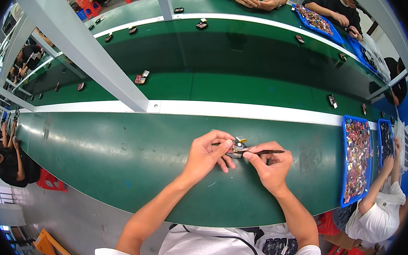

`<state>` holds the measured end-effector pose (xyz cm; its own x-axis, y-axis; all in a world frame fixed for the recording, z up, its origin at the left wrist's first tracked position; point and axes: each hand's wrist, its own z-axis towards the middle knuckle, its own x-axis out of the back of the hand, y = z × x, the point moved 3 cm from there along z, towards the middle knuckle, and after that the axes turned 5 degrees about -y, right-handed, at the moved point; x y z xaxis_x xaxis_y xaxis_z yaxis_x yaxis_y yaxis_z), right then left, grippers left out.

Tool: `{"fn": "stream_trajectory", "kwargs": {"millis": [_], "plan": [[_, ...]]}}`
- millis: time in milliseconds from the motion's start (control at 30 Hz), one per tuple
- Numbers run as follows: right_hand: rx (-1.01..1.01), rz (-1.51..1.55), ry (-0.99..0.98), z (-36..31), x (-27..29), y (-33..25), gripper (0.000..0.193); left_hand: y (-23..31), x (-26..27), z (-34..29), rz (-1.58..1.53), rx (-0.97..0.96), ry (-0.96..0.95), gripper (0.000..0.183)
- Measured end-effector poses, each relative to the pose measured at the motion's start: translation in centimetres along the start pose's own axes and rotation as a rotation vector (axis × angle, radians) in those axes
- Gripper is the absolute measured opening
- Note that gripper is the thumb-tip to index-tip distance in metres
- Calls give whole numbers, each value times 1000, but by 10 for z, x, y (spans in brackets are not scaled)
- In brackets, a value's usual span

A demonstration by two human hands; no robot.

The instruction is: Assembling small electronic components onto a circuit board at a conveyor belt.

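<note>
**Workstation at the green conveyor line: both hands on one small part**

A long green work surface (120, 153) fills most of the view, curved by the lens. A white strip (241, 109) runs along its length and separates the near bench from a darker green belt (237, 58) behind it. A grey slanted frame post (88, 55) rises from the strip at left centre. Small assemblies lie scattered along the belt, among them a red and white pair (141, 78). Other people sit around the line: two at the far side, one at the left edge, one at the lower right in a white shirt.

A blue tray (346, 164) stands on the near bench at right, filled with small mixed-colour parts. A second blue tray (380, 137) sits just beside it, further right.

At the centre of the near bench, the left hand (206, 153) is closed on a small component (238, 147), thumb and fingers pinching it just above the surface. The component shows dark, metallic and yellow portions; finer detail cannot be resolved. The right hand (272, 167) grips a thin dark tool (268, 151), held roughly level, its tip meeting the component. The two hands are nearly touching.
</note>
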<state>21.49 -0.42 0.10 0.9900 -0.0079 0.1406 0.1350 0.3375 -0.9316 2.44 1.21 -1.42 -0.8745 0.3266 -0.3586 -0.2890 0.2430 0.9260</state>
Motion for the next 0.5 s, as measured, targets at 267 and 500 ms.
{"fn": "stream_trajectory", "kwargs": {"millis": [267, 500], "plan": [[-92, 71, -6, -2, 2, 7, 12, -4, -2, -1, -16, -42, 30, 22], [-68, 56, 16, -3, -1, 5, 12, -5, -4, -3, -13, -87, 66, 23]]}}
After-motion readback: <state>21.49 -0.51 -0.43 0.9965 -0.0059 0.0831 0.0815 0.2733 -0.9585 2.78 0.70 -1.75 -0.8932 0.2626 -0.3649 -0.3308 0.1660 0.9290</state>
